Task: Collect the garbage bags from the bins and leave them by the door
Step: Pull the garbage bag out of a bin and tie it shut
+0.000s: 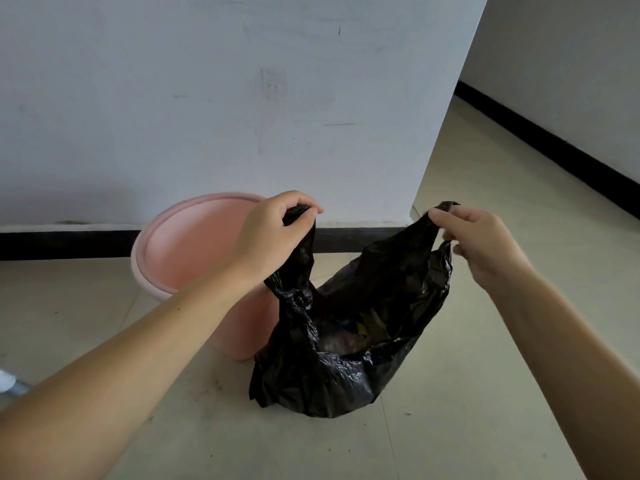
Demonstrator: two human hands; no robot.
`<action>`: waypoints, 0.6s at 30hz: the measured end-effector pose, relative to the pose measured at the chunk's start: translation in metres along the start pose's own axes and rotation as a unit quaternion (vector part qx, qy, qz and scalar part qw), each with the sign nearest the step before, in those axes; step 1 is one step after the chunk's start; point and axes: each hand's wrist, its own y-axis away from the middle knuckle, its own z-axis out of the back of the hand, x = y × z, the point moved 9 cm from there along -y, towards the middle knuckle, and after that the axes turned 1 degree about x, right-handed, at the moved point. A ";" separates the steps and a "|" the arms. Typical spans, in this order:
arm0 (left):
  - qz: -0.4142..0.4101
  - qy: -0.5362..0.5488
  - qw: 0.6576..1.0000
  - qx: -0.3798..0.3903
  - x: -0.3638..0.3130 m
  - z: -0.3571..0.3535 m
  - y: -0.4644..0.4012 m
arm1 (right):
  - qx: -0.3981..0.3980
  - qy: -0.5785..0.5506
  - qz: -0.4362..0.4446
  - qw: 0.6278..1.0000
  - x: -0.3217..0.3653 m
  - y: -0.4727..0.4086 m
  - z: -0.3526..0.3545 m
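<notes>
A black garbage bag (332, 368) rests on the tiled floor, out of the bin, with its mouth stretched open and some rubbish visible inside. My left hand (273, 233) pinches the bag's left top edge. My right hand (481, 240) pinches the right top edge, pulled out to the right. Just left of the bag stands a pink plastic bin (187, 247) against the wall, with no liner showing inside; my left forearm crosses in front of it.
A white wall (242, 98) with a black skirting board runs behind the bin and ends at a corner on the right. Beyond the corner, tiled floor (502, 188) leads back along another wall. A white and grey object (10, 384) pokes in at the left edge.
</notes>
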 end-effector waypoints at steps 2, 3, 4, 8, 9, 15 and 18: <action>0.003 0.005 1.000 -0.011 0.001 0.003 0.000 | -0.062 0.251 0.056 0.964 0.014 0.001 0.015; 0.006 0.011 1.000 -0.018 0.002 0.006 -0.001 | -0.109 0.360 0.086 0.923 0.025 0.007 0.021; 0.009 0.019 1.000 -0.023 0.003 0.007 -0.001 | -0.131 0.392 0.122 0.902 0.033 0.011 0.020; -0.022 0.010 1.000 0.018 -0.011 0.002 -0.004 | 0.050 0.037 0.123 0.990 0.026 0.015 -0.010; -0.045 -0.003 0.998 0.037 -0.019 -0.001 -0.003 | 0.106 -0.054 0.113 0.986 0.025 0.018 -0.020; -0.224 -0.074 0.965 0.114 -0.073 -0.034 0.014 | 0.331 0.094 0.134 0.930 0.021 0.049 -0.093; -0.183 -0.013 0.968 0.169 -0.082 -0.054 0.017 | 0.383 0.171 0.159 0.894 0.019 0.070 -0.126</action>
